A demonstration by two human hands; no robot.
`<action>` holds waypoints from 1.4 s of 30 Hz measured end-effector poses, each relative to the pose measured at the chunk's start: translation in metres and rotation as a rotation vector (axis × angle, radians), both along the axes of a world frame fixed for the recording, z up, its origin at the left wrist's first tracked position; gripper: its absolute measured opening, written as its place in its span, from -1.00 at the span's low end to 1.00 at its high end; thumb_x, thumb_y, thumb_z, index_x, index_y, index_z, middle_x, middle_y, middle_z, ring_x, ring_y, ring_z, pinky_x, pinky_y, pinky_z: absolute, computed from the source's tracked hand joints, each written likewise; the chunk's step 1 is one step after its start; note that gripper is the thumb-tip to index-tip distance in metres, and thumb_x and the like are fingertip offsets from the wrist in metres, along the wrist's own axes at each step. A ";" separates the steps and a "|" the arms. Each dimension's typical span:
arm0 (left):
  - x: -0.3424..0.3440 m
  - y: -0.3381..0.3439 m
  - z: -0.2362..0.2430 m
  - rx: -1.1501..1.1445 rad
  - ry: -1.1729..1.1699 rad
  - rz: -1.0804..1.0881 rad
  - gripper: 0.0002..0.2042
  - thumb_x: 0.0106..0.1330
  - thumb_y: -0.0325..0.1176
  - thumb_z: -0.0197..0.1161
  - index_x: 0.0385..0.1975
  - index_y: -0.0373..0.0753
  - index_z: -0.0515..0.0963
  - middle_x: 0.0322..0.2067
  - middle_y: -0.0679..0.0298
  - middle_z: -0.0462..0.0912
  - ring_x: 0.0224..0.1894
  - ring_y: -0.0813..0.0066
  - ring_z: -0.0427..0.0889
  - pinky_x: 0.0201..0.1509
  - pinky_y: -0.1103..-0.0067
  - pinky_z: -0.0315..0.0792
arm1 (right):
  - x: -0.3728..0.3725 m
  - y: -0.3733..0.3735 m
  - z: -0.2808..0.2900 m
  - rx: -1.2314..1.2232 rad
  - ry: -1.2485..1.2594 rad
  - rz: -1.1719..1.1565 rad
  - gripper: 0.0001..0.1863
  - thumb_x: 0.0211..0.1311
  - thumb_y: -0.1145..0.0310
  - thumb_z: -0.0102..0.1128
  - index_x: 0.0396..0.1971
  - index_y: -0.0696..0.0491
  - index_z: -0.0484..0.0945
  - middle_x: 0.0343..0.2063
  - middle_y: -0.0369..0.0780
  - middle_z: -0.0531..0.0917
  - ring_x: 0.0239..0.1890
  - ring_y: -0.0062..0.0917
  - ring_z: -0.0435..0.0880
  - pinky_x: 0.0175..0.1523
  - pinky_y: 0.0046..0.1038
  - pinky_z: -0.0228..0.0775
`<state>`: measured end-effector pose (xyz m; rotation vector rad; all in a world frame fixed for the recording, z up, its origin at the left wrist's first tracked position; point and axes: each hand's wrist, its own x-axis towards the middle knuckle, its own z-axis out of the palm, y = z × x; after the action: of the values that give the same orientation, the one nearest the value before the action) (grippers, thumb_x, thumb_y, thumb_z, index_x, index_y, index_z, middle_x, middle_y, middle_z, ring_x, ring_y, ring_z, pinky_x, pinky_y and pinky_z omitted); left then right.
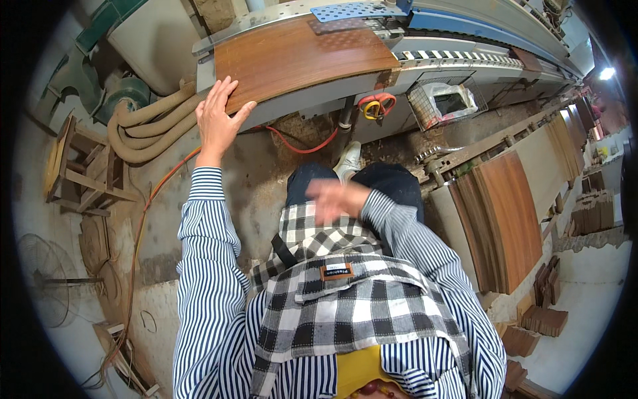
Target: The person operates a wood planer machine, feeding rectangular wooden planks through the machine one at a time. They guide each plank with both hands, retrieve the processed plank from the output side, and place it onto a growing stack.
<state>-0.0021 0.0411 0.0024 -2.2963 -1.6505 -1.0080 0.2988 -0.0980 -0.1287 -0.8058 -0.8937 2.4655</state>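
Note:
A brown wood-grain board (292,63) lies on the bed of a long grey machine (319,98) ahead of me. My left hand (219,120) rests at the board's near left corner, fingers stretched out and thumb spread along the edge. In front of my checked apron (359,299) is my right hand (334,201), smeared by motion, so its fingers cannot be made out. Part of the board's far right side sits under a blue perforated plate (359,10), beside a chain-like track (458,58) that runs off to the right.
A stack of brown boards (502,226) stands on a rack to my right. Red-and-yellow-handled scissors (377,106) hang on the machine front near a wire basket (448,100). Ribbed hoses (143,126), a wooden stool (86,166) and an orange hose (156,189) are at left.

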 end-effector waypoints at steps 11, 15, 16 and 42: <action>-0.003 0.004 -0.003 -0.019 -0.007 0.013 -0.41 0.16 0.14 0.30 0.12 -0.08 0.51 0.28 0.28 0.41 0.37 0.33 0.26 0.35 0.28 0.06 | -0.037 -0.016 0.038 1.836 -0.768 -0.051 -0.62 0.24 0.26 0.14 0.03 0.06 0.50 0.12 -0.08 0.49 0.17 -0.23 0.47 0.30 -0.27 0.27; 0.005 0.003 0.006 -0.039 0.005 -0.006 -0.41 0.17 0.14 0.30 0.12 -0.08 0.51 0.28 0.28 0.41 0.38 0.34 0.25 0.37 0.28 0.03 | 0.055 0.049 -0.059 1.202 -1.330 -0.602 -0.57 0.31 0.13 0.06 0.02 0.11 0.53 0.07 -0.01 0.54 0.12 -0.14 0.51 0.22 -0.27 0.33; 0.010 0.009 0.011 -0.027 0.014 -0.024 -0.41 0.17 0.14 0.30 0.12 -0.08 0.51 0.28 0.28 0.41 0.38 0.33 0.25 0.37 0.27 0.03 | 0.092 0.058 -0.078 0.906 -1.419 -0.790 -0.54 0.35 0.11 0.01 0.02 0.17 0.54 0.02 0.01 0.59 0.08 -0.11 0.54 0.20 -0.27 0.35; -0.016 -0.012 0.015 -0.243 -0.197 -0.053 -0.46 0.25 -0.12 0.28 0.21 -0.17 0.40 0.26 0.14 0.40 0.40 0.18 0.21 0.49 0.11 -0.22 | 0.161 -0.165 -0.012 0.590 -1.052 -0.963 -0.70 0.28 0.36 0.09 -0.09 0.21 0.62 -0.31 -0.11 0.74 -0.22 -0.45 0.72 -0.06 -0.45 0.51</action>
<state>-0.0178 0.0290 0.0178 -2.4734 -1.8922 -1.1343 0.4601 -0.2631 -0.1405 -1.7584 -1.0699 0.7999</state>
